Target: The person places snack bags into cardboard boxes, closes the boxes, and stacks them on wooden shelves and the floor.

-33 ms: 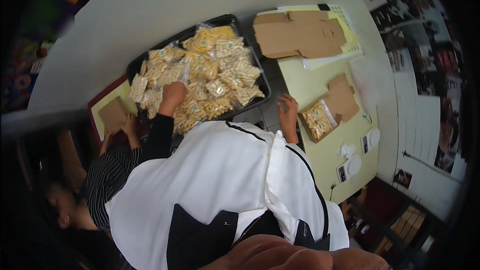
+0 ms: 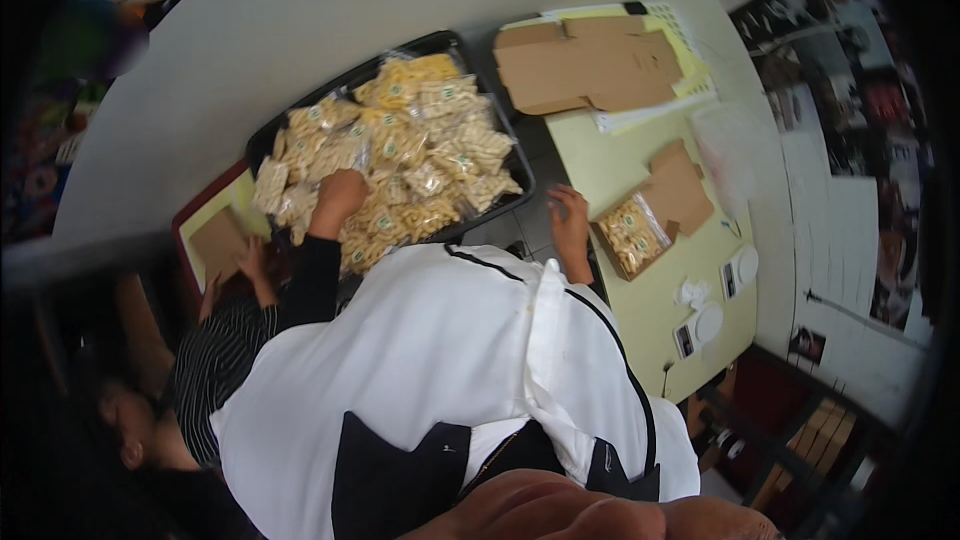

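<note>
The left hand (image 2: 343, 193) reaches down with fingers curled among clear bags of pale, stick-like pieces (image 2: 425, 178); the fingertips are hidden, so I cannot tell whether it grips one. The bags lie directly under this hand and spread mostly to its right and beyond it, heaped in a black tray (image 2: 532, 183) whose long axis slants from the hand's left toward its far right. The left hand is clearly the nearer one to the heap; the tray's near rim lies on its forearm side, and its right rim stands between the two hands.

Well to its right, the right hand (image 2: 570, 215) is relaxed and bears nothing visible, its fingers loosely bent. Just right of it, an open cardboard box (image 2: 655, 267) holds another filled bag on the tabletop (image 2: 600, 155). Open room over the floor (image 2: 538, 178) separates the tray from the tabletop edge, to the right hand's left. Farther off, beyond the right hand, lies flattened cardboard (image 2: 585, 68)
</note>
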`<action>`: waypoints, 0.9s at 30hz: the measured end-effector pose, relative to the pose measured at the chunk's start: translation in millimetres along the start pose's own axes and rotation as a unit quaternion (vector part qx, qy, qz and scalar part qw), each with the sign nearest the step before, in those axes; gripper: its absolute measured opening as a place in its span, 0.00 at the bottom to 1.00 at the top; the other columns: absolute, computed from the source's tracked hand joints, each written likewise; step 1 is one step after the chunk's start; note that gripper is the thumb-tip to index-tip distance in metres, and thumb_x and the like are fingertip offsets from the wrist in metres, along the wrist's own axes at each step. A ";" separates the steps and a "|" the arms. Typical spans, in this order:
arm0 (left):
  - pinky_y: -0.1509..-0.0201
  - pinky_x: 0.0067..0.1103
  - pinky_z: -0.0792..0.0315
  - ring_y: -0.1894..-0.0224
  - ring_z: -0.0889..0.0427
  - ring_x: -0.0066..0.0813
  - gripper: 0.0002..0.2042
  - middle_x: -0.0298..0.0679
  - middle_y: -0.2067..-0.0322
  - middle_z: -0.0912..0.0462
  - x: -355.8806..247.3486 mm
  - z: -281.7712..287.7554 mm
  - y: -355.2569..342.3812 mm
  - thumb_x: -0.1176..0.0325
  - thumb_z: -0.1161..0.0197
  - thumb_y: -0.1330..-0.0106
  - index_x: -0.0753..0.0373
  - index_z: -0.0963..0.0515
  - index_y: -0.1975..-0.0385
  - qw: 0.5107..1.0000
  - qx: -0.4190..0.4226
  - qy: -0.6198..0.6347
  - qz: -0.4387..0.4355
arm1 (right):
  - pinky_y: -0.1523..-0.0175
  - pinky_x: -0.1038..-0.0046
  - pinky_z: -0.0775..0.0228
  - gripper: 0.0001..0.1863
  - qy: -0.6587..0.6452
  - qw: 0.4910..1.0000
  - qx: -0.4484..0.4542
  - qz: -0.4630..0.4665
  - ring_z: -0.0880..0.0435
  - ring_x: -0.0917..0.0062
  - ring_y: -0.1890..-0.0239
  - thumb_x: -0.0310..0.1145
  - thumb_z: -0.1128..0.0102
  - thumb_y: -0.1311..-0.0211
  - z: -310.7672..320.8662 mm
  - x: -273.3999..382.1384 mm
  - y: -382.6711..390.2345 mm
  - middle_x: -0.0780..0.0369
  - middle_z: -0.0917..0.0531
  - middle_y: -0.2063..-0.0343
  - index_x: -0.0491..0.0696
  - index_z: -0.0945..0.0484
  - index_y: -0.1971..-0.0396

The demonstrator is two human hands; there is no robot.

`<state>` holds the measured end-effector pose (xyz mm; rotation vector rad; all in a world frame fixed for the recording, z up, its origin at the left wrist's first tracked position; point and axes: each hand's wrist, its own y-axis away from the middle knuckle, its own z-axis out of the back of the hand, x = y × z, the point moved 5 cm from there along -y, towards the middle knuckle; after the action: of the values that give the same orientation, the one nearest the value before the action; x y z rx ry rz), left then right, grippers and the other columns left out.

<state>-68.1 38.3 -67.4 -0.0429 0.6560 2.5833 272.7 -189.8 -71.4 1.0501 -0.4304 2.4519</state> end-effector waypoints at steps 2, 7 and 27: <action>0.64 0.35 0.30 0.67 0.22 0.48 0.13 0.50 0.74 0.21 -36.6 40.6 10.6 0.61 0.42 0.44 0.66 0.21 0.72 0.997 0.027 0.051 -0.044 | 0.45 0.65 0.38 0.11 -0.047 0.998 -0.003 0.038 0.28 0.62 0.52 0.24 0.44 0.47 -2.6 0.4 -1.9 0.56 0.24 0.60 0.46 0.23 0.62; 0.64 0.34 0.30 0.69 0.23 0.49 0.14 0.51 0.72 0.22 -149.5 55.3 9.2 0.60 0.43 0.41 0.67 0.21 0.69 0.952 -0.045 0.230 -0.196 | 0.49 0.72 0.33 0.18 -0.289 0.934 0.190 -0.088 0.27 0.69 0.51 0.32 0.41 0.43 -22.6 29.0 -0.6 0.56 0.26 0.58 0.45 0.28 0.52; 0.46 0.29 0.36 0.51 0.29 0.44 0.18 0.48 0.54 0.29 -440.4 -32.7 -4.0 0.63 0.44 0.38 0.68 0.28 0.52 0.853 0.036 0.237 -0.464 | 0.47 0.71 0.37 0.30 -0.132 0.962 -0.060 -0.232 0.26 0.64 0.53 0.34 0.36 0.51 166.0 -160.2 55.7 0.52 0.26 0.56 0.39 0.35 0.48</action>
<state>322.2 -165.9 -35.4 -0.7930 0.6689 1.5921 443.7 -353.6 -85.8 1.2661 -0.3605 1.8623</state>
